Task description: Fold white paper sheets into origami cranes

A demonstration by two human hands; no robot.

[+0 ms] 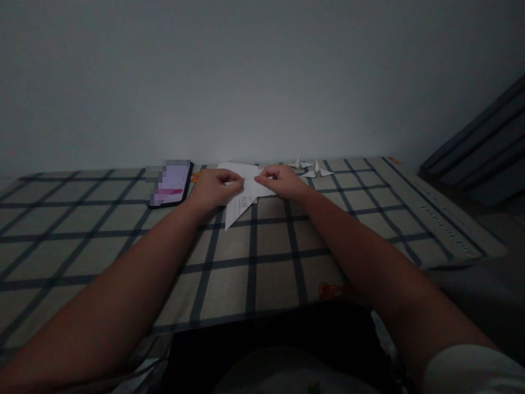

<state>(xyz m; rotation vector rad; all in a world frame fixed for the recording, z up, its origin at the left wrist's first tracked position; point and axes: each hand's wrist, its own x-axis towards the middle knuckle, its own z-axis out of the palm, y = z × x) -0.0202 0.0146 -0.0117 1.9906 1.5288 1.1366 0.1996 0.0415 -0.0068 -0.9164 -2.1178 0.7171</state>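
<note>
A sheet of white printed paper (241, 205), partly folded with a pointed corner toward me, lies on the checked tablecloth between my hands. My left hand (215, 187) is closed at the paper's left side, thumb and fingertips pinching it. From the right, my right hand (281, 180) pinches the paper near its middle, thumb and forefinger together. Parts of the sheet's edges are hidden under both hands. Just beyond my right hand sit two small folded paper cranes, one nearer (317, 172) and one farther back (301, 163).
A phone (170, 186) with a lit, partly blurred screen lies left of my left hand. The checked tablecloth (270, 284) covers the table, which meets a plain wall (262, 82) at the back. A dark curtain (484, 131) hangs at the right.
</note>
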